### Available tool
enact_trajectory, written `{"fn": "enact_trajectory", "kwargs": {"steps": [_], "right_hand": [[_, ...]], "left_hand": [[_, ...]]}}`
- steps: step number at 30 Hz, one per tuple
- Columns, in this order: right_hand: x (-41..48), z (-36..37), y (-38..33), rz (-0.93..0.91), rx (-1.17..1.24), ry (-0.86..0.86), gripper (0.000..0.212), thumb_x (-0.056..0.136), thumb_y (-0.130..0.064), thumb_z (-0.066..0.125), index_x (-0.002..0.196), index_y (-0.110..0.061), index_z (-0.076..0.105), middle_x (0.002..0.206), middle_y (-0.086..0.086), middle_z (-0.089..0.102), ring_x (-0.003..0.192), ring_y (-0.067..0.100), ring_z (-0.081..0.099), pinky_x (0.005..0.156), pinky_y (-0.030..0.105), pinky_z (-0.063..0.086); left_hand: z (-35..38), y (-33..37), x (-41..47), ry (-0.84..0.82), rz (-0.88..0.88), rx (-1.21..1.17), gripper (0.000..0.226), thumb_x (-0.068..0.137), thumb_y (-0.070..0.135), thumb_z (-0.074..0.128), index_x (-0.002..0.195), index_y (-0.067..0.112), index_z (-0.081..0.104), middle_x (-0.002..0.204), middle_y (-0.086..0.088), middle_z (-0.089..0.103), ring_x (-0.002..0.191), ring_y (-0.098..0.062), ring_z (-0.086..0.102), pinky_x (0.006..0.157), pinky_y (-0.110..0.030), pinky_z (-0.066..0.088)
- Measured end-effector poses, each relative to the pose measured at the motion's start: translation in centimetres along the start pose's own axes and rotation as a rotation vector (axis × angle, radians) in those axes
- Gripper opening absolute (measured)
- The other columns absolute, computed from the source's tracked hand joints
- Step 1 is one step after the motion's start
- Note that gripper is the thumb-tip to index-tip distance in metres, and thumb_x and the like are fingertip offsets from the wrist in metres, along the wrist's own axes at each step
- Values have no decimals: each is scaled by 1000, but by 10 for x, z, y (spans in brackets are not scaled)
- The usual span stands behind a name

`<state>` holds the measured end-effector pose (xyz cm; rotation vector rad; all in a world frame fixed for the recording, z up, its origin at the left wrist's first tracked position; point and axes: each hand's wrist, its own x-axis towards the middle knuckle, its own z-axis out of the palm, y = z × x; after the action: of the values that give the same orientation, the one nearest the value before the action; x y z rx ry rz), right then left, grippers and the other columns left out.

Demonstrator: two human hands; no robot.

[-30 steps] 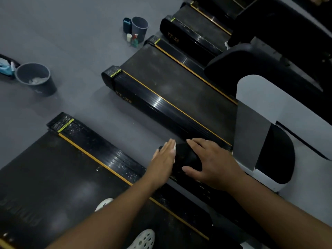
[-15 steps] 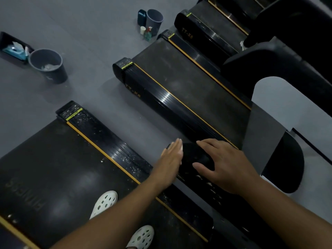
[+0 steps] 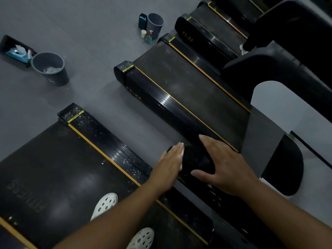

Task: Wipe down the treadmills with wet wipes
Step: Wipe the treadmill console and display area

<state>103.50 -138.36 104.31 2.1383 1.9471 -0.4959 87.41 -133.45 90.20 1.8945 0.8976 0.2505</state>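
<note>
I stand on a black treadmill [image 3: 53, 168] whose side rail is flecked with white specks. Its black handrail end [image 3: 195, 160] sticks out between my hands. My left hand [image 3: 170, 164] lies flat against the handrail's left side, fingers straight, pressing a white wet wipe [image 3: 182, 153] of which only an edge shows. My right hand [image 3: 228, 168] rests on the handrail's right side with fingers spread and the thumb low.
A second treadmill [image 3: 188, 90] runs parallel on the right, with more beyond it. On the grey floor stand a bin [image 3: 50, 69] beside a tray holding a wipe pack [image 3: 16, 53], and farther off another bin [image 3: 155, 22] with a spray bottle [image 3: 149, 37]. White clogs [image 3: 106, 203] mark my feet.
The view has swung, bringing my feet and more of the floor into sight. Both hands stay on the handrail end, barely shifted.
</note>
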Motion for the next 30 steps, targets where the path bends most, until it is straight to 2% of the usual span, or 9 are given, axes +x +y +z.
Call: {"fn": "enact_trajectory", "kwargs": {"steps": [2,7,10,12,17,20,22,26,30], "right_hand": [[-1,1,0,-14,12,28,105,75,-92,29,160,-36,5,164,-17,17,147,4,19,112,36,36],[-3,4,2,-59,121,105,101,80,-90,32,160,-34,7,165,-14,20,148,3,22,110,33,37],[-4,5,3,-76,121,128,101,81,-89,29,161,-31,8,165,-11,22,148,5,24,108,35,38],[-4,6,3,-81,118,137,101,81,-88,32,161,-30,9,164,-11,23,148,5,24,109,36,40],[-5,9,7,-128,166,189,102,84,-87,36,160,-26,8,165,-8,22,149,8,25,109,45,45],[-4,10,7,-119,180,221,100,84,-79,43,160,-24,11,165,-5,24,149,10,26,109,43,45],[-4,11,7,-123,185,244,100,84,-78,45,160,-20,16,164,-3,27,149,11,27,110,43,44],[-7,13,8,-133,177,290,102,84,-77,49,159,-11,24,164,4,28,150,15,28,114,45,39],[-26,22,12,-73,77,288,106,84,-82,43,158,-9,25,166,6,22,152,18,22,120,44,29]], "left_hand": [[-7,9,19,-48,-48,11,57,110,12,31,162,12,9,170,-3,4,157,-17,3,123,-32,1],[6,44,-14,77,239,-175,56,107,31,28,162,20,18,168,6,14,154,-1,3,125,-27,1],[-1,14,3,64,121,-40,57,108,13,37,162,16,19,168,2,16,154,-9,8,126,-38,7],[-4,12,19,10,45,-84,50,112,17,27,161,16,21,168,1,16,155,-12,11,126,-35,2],[3,33,-6,47,229,-186,52,110,32,20,162,24,20,168,11,17,153,0,9,125,-26,5],[-4,12,3,5,132,-65,52,111,29,16,161,18,20,168,6,15,155,-7,11,126,-40,9],[-8,26,12,-12,167,-44,54,109,32,17,160,17,25,168,1,22,154,-13,18,125,-46,12],[-12,69,9,-33,341,-107,44,112,37,29,155,33,35,160,18,33,150,-3,24,125,-41,14],[-26,61,13,-110,396,148,61,106,50,9,161,28,22,166,10,23,152,-1,14,126,-37,10]]}}
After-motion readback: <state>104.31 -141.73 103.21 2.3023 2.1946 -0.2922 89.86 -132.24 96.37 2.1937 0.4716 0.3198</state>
